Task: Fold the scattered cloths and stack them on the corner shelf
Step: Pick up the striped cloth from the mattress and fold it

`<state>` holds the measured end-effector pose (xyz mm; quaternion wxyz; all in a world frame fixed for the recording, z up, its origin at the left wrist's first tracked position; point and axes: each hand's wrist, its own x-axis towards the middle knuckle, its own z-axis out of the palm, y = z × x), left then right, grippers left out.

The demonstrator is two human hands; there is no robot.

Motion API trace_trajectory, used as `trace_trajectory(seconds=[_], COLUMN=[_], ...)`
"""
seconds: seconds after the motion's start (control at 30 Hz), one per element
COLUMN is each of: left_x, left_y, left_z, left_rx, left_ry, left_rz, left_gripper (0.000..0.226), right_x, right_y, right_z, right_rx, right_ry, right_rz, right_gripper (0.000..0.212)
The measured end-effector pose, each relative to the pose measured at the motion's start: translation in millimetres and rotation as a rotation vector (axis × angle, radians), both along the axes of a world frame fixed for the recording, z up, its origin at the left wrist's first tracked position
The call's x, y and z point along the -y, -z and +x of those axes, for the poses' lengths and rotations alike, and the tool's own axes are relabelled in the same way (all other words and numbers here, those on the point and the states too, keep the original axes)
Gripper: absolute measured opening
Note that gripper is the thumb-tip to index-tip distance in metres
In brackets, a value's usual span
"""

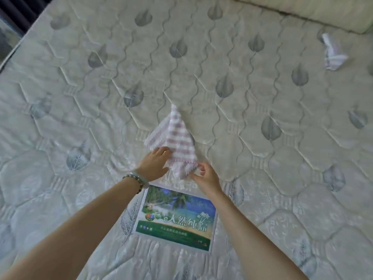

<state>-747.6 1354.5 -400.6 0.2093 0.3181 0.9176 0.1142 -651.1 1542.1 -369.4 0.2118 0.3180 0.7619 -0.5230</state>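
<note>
A pink-and-white striped cloth lies partly folded in the middle of a quilted mattress, its far corner pointing away from me. My left hand, with a bead bracelet on the wrist, rests flat on the cloth's near left part. My right hand pinches the cloth's near right corner between fingers and thumb. A second cloth, white with purple stripes, lies crumpled at the far right of the mattress. No shelf is in view.
A printed label with a beach picture is sewn onto the mattress just near of the hands. A pale pillow or headboard cushion runs along the far right edge. The mattress's left edge drops off beside dark curtains.
</note>
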Motion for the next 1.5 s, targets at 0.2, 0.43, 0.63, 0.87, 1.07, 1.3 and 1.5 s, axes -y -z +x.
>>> trace_trajectory(seconds=[0.2,0.43,0.63,0.87,1.07,1.3,1.5], left_x=[-1.2,-8.1,-4.9,24.3,39.8,39.6,35.7], left_y=[52.6,75.3,50.9,-3.2,-78.5,-179.2,-233.3], left_z=[-14.4,-20.5,-27.6,-18.0,-23.1,-16.1,4.2], left_rx=[0.087,0.032,-0.133,-0.187,-0.203,-0.205,-0.166], left_ry=[-0.149,-0.251,-0.254,-0.295,-0.356,-0.438,-0.525], left_rz=[0.104,0.172,0.218,0.357,0.388,0.489,0.568], left_gripper=[0.06,0.044,0.02,0.022,0.022,0.021,0.026], right_x=[-0.5,7.4,14.9,9.4,-0.4,-11.5,-29.3], right_y=[47.9,78.0,66.6,11.1,-49.4,-145.9,-198.4], right_z=[-14.3,-35.6,-45.2,-23.1,-16.2,-10.6,-0.4], right_rx=[0.128,0.202,0.132,-0.039,-0.07,-0.366,-0.485], right_ry=[0.134,0.257,0.259,0.225,0.076,0.143,0.137], right_rz=[-0.068,-0.163,-0.11,-0.04,0.138,0.252,0.371], right_gripper=[0.064,0.035,0.024,0.02,0.025,0.022,0.02])
